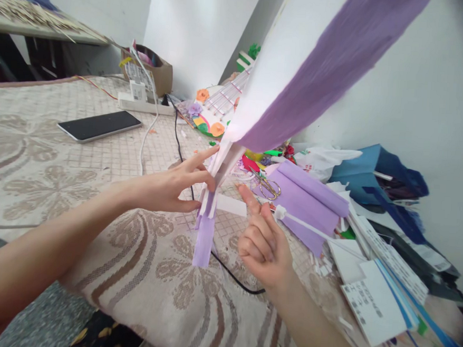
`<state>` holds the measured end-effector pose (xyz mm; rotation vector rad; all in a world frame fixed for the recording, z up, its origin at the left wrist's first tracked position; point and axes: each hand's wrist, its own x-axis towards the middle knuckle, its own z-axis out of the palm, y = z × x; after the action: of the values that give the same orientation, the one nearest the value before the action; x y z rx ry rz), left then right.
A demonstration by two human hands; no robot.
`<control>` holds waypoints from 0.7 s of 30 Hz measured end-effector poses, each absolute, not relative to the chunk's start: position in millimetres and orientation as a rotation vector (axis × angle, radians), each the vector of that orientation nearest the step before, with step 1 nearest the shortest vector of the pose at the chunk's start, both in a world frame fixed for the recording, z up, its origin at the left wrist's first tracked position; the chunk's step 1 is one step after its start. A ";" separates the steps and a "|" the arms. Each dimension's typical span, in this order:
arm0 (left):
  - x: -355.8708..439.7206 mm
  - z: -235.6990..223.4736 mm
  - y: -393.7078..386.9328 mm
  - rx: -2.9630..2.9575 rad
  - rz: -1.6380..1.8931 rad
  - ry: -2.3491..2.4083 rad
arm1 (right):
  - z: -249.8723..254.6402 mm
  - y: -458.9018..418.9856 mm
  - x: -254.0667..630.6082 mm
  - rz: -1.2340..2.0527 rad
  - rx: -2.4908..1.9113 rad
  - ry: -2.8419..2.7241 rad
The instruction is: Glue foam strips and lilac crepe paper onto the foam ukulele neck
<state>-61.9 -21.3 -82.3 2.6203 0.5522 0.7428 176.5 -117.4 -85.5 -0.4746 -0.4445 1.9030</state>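
A tall white board [286, 71] with purple crepe paper [321, 79] along one side leans up and to the right. Its narrow lower end stands over the cloth, and a strip of purple paper [203, 243] hangs below. My left hand [175, 188] holds that lower end from the left, index finger stretched along it, thumb lower down. To the right of the board is my right hand [262, 239]. Its index finger extends toward the board's edge, apart from it, while the other fingers are curled in. Whatever they may hold is hidden.
Gold-handled scissors [269, 189] lie by a purple crepe paper roll [313, 190]. At right are white cardboard pieces [377, 300] and a blue bag [359, 166]. A phone [100, 125], power strip [145, 104] and cardboard box [161, 76] sit left. A black cable [232, 276] crosses the cloth.
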 end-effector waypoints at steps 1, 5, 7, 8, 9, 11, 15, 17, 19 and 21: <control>-61.9 -82.1 -21.3 2.621 0.744 0.552 | -85.4 -117.2 176.2 1.906 -0.475 -0.444; -62.4 -84.3 -20.4 2.614 0.750 0.559 | -85.1 -116.6 175.6 1.911 -0.467 -0.449; -62.7 -85.9 -19.8 2.612 0.740 0.562 | -85.3 -116.5 175.9 1.910 -0.466 -0.459; -62.8 -86.5 -19.6 2.612 0.733 0.564 | -85.5 -116.5 176.2 1.908 -0.474 -0.468; -62.8 -86.9 -19.5 2.613 0.729 0.567 | -85.7 -116.6 176.5 1.906 -0.486 -0.478; -62.9 -87.1 -19.6 2.615 0.727 0.572 | -86.3 -116.9 177.2 1.899 -0.518 -0.500; -62.9 -86.1 -19.4 2.614 0.719 0.571 | -86.2 -116.7 177.2 1.889 -0.544 -0.537; -63.0 -85.9 -19.0 2.618 0.718 0.570 | -85.1 -115.9 176.1 1.876 -0.541 -0.554; -63.1 -86.3 -18.6 2.622 0.725 0.569 | -83.5 -114.8 174.4 1.847 -0.540 -0.577; -63.1 -87.1 -18.2 2.622 0.732 0.567 | -82.1 -113.6 172.4 1.810 -0.555 -0.607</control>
<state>-63.1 -18.2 -87.1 2.6222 0.5667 0.7322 172.4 -113.6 -82.1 -0.5549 -0.6069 1.8100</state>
